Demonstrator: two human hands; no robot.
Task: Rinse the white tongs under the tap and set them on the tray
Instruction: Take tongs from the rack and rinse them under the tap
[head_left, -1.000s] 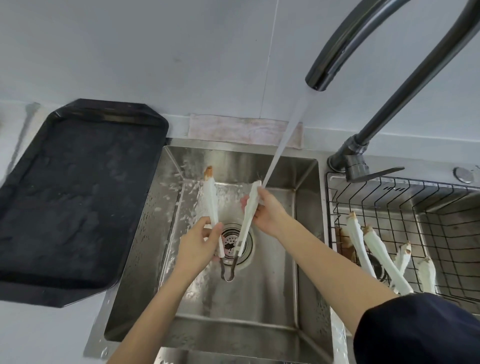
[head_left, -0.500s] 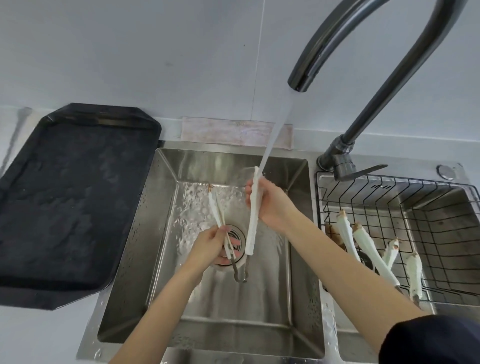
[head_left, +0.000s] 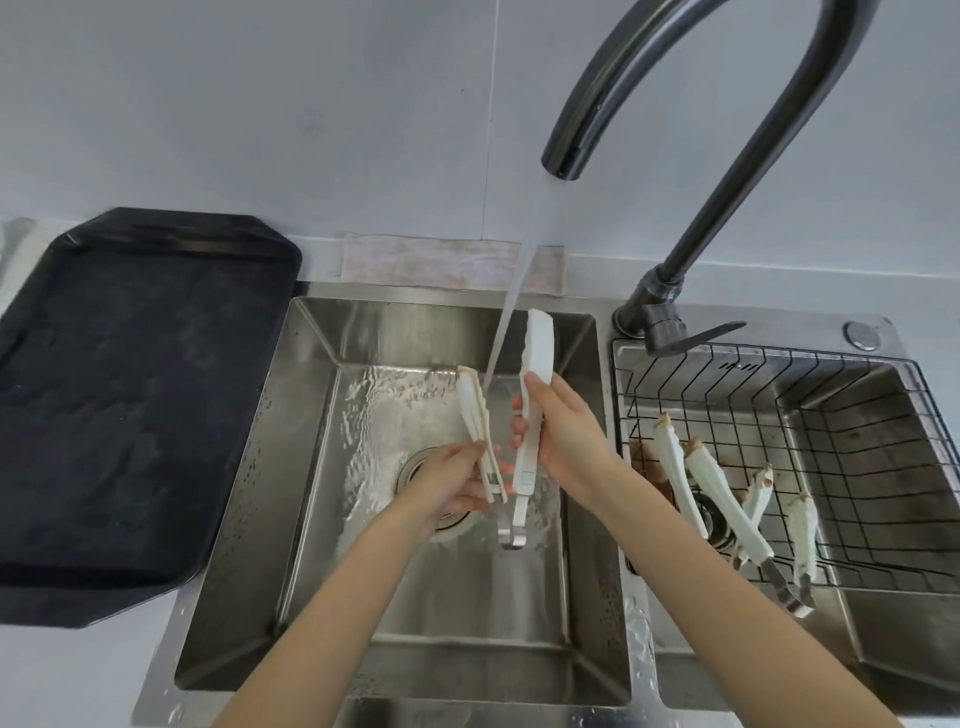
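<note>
over the steel sink (head_left: 311, 467), from the head view, the white tongs (head_left: 530, 415) are spread open under the tap (head_left: 675, 130) stream; the left hand (head_left: 447, 488) is closed around one arm, the right hand (head_left: 561, 436) wrapped around the other. beside the basin, the black tray (head_left: 130, 405) lies to the left, more tongs (head_left: 722, 499) in the rack (head_left: 857, 431) to the right.

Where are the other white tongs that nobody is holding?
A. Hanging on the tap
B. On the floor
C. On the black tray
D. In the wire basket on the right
D. The spare tongs lie in the wire basket set in the right basin, while the black tray on the left holds no tongs.
</note>
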